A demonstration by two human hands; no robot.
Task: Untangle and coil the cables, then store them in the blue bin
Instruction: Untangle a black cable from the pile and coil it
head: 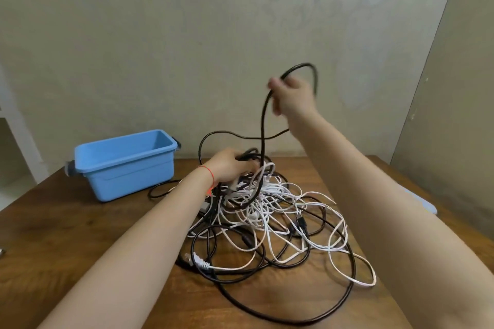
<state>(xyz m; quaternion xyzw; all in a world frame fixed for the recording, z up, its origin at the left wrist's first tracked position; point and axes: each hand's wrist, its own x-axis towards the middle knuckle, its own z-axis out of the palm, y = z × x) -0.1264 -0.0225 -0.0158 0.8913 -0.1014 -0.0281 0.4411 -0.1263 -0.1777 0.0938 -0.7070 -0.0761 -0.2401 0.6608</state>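
Two bare hands worked a tangle of black and white cables point(270, 211) heaped on the wooden table point(80, 235). The right hand point(291, 96) was raised above the heap, fingers curled round a loop of black cable point(263, 125) that trailed down into the pile. The left hand point(232, 168), with a red string at its wrist, gripped black strands at the top of the heap. To the left, near the table's far edge, stood the blue bin point(123, 168), apart from the tangle.
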